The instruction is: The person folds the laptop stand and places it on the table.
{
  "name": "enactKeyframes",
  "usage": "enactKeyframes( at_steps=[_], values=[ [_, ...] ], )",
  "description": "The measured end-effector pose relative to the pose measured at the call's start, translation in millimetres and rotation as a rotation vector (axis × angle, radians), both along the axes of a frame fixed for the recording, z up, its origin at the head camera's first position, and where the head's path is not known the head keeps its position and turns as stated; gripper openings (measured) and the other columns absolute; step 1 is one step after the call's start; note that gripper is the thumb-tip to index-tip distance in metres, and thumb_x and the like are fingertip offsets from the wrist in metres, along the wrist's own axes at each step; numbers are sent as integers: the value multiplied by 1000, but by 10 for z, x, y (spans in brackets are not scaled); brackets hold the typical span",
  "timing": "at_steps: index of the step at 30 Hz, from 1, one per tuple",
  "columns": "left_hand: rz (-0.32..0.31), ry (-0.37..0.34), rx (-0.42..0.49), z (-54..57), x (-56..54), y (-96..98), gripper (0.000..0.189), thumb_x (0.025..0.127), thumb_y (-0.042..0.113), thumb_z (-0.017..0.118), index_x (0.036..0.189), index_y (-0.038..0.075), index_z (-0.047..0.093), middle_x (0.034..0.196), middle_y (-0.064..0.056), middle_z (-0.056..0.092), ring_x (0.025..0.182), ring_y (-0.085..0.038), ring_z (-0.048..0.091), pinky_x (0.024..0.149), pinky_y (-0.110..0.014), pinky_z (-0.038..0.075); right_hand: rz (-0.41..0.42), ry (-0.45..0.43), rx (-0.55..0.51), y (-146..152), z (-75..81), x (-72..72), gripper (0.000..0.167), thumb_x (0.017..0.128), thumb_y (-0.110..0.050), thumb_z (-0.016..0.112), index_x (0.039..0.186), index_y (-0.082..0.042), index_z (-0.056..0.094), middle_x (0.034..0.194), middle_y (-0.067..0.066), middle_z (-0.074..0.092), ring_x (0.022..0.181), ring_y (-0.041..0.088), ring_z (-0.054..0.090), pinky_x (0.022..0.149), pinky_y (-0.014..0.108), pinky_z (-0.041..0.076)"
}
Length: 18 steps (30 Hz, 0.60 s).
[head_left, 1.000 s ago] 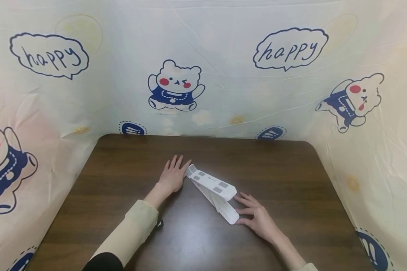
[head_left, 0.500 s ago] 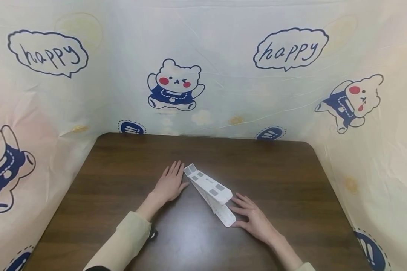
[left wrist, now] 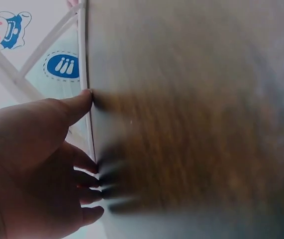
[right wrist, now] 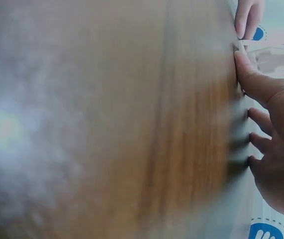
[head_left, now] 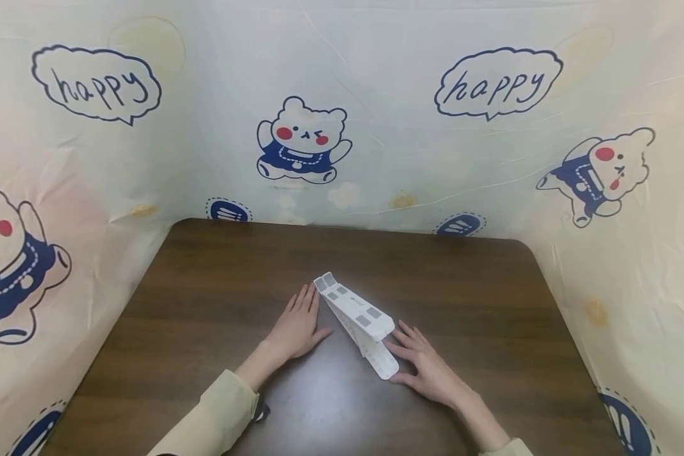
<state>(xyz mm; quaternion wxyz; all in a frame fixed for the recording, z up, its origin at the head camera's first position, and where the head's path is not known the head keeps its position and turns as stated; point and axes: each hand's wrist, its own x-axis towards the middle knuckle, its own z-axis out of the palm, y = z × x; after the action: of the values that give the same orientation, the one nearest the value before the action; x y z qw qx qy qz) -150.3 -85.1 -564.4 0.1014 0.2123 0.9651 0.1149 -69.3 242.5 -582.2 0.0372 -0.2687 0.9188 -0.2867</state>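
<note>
A white folding laptop stand with grey pads lies slantwise on the brown table in the head view. Its upper panel is raised over the lower leg at the near right end. Flat on the table beside the stand's far left end is my left hand, fingers straight, fingertips right at its edge and thumb spread. My right hand rests at the near end with fingers spread, thumb tip at the lower leg's end. In the right wrist view the stand shows partly behind my right hand.
The brown table has rounded far corners. A pale curtain with printed bears and the word "happy" hangs round the back and both sides. A glare spot lies on the near middle of the tabletop.
My left hand has drawn back from beyond the stand's far end to along its edge, thumb now spread out. The stand's upper panel sits slightly lower. My right hand has barely moved.
</note>
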Motion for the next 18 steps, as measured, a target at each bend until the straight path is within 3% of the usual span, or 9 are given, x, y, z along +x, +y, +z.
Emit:
enactKeyframes(
  at_steps=[12,18],
  values=[
    [0,-20,37,-1,75,24,99,106,61,63,170,-7,28,182,-29,17,171,-46,17,140,-59,23,3,31,-35,-83,-20,44,73,85,-31,93,151,-13,69,166,18,56,165,49,34,132,68,26],
    [-15,-19,17,-12,107,62,112,100,71,65,171,-7,26,182,-27,17,172,-45,17,141,-59,22,4,14,-46,-125,-28,68,73,87,-34,91,152,-13,67,166,21,55,165,51,32,142,52,15]
  ],
)
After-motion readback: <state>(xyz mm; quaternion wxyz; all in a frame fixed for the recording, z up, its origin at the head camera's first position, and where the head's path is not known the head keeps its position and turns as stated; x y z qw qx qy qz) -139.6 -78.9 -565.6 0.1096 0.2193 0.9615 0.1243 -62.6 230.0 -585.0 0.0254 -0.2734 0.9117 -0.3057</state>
